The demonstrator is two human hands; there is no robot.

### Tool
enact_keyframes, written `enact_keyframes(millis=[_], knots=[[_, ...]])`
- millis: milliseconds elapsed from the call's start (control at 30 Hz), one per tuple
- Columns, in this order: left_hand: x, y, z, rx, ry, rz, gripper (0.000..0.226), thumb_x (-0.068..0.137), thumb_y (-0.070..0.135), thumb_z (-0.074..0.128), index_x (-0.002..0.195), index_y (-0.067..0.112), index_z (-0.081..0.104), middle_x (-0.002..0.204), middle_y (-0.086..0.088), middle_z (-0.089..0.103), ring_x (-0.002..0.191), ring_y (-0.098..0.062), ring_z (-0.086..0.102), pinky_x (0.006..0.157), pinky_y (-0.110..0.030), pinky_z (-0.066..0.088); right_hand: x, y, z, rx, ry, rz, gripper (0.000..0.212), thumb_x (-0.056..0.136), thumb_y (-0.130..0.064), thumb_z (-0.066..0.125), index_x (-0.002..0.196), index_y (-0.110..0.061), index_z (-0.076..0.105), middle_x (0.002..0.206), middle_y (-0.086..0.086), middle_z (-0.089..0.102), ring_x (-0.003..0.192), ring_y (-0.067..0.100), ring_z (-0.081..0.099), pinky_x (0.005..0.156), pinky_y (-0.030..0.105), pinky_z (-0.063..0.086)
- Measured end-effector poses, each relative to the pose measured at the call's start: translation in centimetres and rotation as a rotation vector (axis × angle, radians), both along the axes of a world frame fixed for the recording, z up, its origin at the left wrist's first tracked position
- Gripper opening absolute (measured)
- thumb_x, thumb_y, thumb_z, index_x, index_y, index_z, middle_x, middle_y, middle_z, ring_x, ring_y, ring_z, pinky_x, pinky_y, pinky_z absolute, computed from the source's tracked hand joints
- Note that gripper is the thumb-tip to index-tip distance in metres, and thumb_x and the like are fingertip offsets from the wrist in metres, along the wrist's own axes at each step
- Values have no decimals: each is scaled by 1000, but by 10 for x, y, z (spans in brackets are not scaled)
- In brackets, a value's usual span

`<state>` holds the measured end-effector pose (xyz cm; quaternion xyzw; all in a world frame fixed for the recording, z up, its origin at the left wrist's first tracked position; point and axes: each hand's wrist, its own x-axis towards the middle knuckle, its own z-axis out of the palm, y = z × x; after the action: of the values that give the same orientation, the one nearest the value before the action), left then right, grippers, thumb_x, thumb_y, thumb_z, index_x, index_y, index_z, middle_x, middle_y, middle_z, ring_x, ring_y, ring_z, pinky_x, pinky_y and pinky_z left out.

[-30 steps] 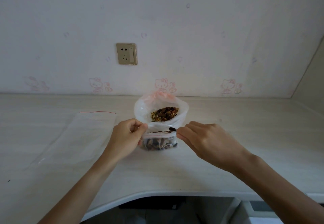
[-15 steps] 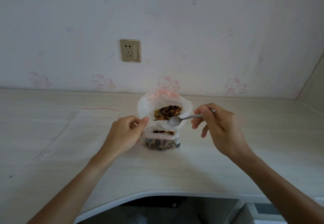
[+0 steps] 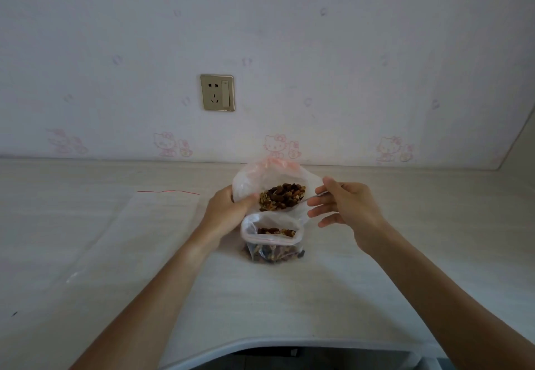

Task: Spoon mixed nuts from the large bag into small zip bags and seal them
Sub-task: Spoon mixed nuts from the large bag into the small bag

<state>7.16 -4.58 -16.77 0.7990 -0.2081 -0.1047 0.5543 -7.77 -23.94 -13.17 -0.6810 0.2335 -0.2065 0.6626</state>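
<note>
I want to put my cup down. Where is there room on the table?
Bare tabletop lies right of the right hand, and also near the front edge between the arms. It is crowded mid-table: large bag, small zip bag, and flat empty bags at left.

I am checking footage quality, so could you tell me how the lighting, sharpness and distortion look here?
Head view: dim, flat light with soft shadows, no glare; wide-angle bending curves the desk edge; the spoon in the right hand looks slightly smeared; nuts in the small zip bag blur together.

Brown mixed nuts [image 3: 282,200]; seemingly red-striped small zip bag [image 3: 270,238]
</note>
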Motion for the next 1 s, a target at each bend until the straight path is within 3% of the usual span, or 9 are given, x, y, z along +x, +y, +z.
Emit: enact_keyframes(millis=[67,233,633,1000], knots=[[0,1,-7,-22,-49,-16,10,95,30,74,104,29,73,92,6,80,88,-16,77,84,-39,63,2,-2,-2,-14,26,32,35,107,-27,54,101,3,70,83,17,78,72,33,77,53,37,62],[0,0,-10,-37,-101,-14,19,94,20,75,113,19,72,101,2,78,91,-17,75,88,-48,61,14,6,-8,-21,-12,7,32,106,-22,56,95,4,71,80,18,78,69,33,77,49,34,60],[-1,-2,-8,-91,-71,9,9,94,20,70,101,19,74,94,-4,78,89,-25,75,85,-53,60,31,12,-14,-52,-22,-94,31,104,-22,60,89,2,72,75,15,77,65,32,77,52,33,62],[-4,-7,-7,-133,0,-64,12,102,24,62,106,19,72,98,-8,78,95,-29,75,91,-54,59,47,21,-20,-39,-32,-107,29,105,-18,58,92,5,72,74,14,78,60,32,74,46,31,57]])
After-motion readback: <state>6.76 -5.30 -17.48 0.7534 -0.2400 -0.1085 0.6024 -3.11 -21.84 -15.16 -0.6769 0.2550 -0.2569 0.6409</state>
